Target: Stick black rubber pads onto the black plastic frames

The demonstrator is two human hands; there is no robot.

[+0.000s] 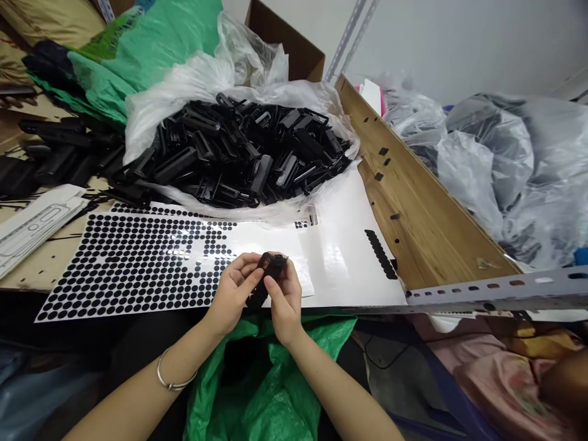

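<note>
Between my two hands is a small black plastic part (272, 264), held over the table's front edge. My left hand (236, 286) grips it from the left, thumb pressed on its face. My right hand (285, 300) closes on it from the right, thumb also against it. Its lower end and underside are partly hidden by the fingers. Below and to the left lies a sheet of round black stickers (147, 263), with several dots gone from it. Behind, many similar black plastic parts (257, 153) fill an open white plastic bag (193, 76).
A green sack (275, 392) hangs open below my hands. At right, a wooden board (413, 208) stands along the table beside clear plastic bags (496, 159). Folded white papers (39, 223) lie at left. A green bag (160, 43) and a cardboard box (289, 37) are behind.
</note>
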